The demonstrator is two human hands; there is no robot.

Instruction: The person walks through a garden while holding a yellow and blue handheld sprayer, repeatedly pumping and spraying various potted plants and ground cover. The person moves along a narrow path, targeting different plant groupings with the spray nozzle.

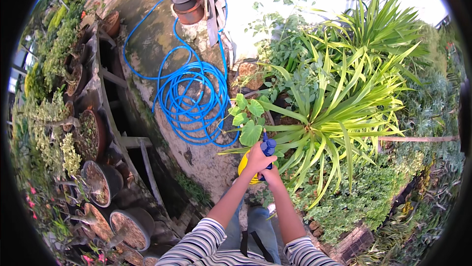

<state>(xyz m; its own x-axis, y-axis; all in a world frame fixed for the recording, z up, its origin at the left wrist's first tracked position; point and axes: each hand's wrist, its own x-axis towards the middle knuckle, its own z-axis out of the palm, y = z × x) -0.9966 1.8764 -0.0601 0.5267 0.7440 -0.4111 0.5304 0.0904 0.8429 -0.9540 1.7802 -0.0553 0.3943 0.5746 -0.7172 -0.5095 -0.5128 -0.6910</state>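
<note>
Before me is a pump spray bottle with a yellow tank [243, 163] and a blue spray head [269, 146]. Its nozzle points away from me, towards heart-shaped green leaves [251, 133]. My left hand [257, 158] is wrapped around the head from the left, thumb across the near side. Just below it, my right hand [271, 176] grips the blue handle from the right; some of its fingers are hidden. Long strap-like leaves of a bright green plant [313, 125] spread out right beside the sprayer.
A coiled blue hose [195, 100] lies on the concrete path [217, 159] ahead. Farther off stands a brown pot [190, 13]. Potted plants, including a grey pot [142, 225], line a raised ledge [107, 107] at left. Dense shrubs [350, 192] fill the right side.
</note>
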